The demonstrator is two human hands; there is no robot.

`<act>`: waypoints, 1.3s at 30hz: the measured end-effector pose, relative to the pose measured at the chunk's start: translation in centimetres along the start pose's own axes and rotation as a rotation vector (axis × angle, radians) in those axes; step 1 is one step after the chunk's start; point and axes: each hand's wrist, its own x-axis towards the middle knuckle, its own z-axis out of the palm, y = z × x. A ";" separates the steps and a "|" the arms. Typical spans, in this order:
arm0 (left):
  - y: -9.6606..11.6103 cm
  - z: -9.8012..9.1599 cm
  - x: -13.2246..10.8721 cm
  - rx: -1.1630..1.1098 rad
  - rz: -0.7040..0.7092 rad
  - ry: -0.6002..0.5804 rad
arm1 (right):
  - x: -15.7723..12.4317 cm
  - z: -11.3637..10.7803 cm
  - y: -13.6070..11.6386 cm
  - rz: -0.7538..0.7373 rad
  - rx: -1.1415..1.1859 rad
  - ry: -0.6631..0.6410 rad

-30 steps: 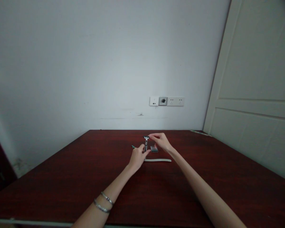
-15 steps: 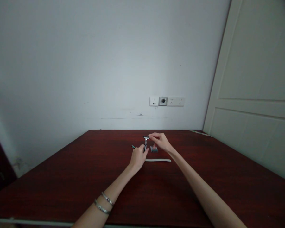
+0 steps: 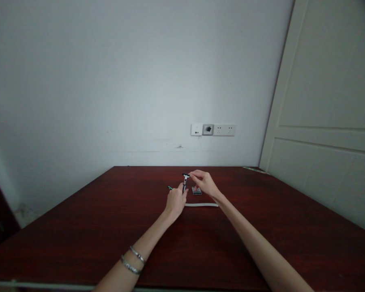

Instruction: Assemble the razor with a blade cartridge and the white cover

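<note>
My left hand (image 3: 175, 200) is closed round the dark handle of a razor (image 3: 185, 182), which stands nearly upright above the dark red table (image 3: 200, 243). My right hand (image 3: 204, 183) pinches the razor's head at the top with thumb and forefinger. Just under the right hand a small clear case (image 3: 196, 190) lies on the table. Two silver bracelets (image 3: 132, 259) circle my left wrist.
A pale flat strip (image 3: 201, 205) lies on the table just in front of the hands. A thin green-tipped object (image 3: 170, 188) pokes out left of my left hand. A row of wall sockets (image 3: 213, 129) is on the white wall; a white door (image 3: 331, 121) stands at right.
The razor's handle has tilted slightly and both hands have shifted a touch to the left. Otherwise the scene is the same.
</note>
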 end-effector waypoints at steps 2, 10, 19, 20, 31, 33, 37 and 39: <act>0.0 0.1 0.0 0.033 -0.009 -0.004 | -0.1 0.0 0.2 -0.025 -0.029 0.003; 0.1 -0.2 0.1 0.010 0.014 -0.005 | 0.0 0.0 0.6 0.006 -0.017 0.034; 0.2 -0.2 0.1 -0.032 0.009 -0.001 | 0.3 0.0 0.7 0.096 0.089 0.079; 0.2 -0.2 0.1 -0.035 0.005 -0.002 | 0.3 0.0 0.7 0.105 0.095 0.082; -1.2 -0.9 1.2 -0.146 -0.111 0.035 | 0.4 -1.6 1.1 0.196 -0.113 0.172; -1.9 -1.1 2.1 -0.274 -0.149 0.027 | 0.2 -1.5 0.9 0.169 -0.212 0.091; -2.9 -1.5 4.4 -0.624 -0.159 -0.017 | -0.1 -0.4 0.2 0.035 -0.370 -0.064; -3.0 -1.9 5.4 -0.741 -0.169 -0.064 | -0.1 0.4 -0.2 -0.014 -0.424 -0.094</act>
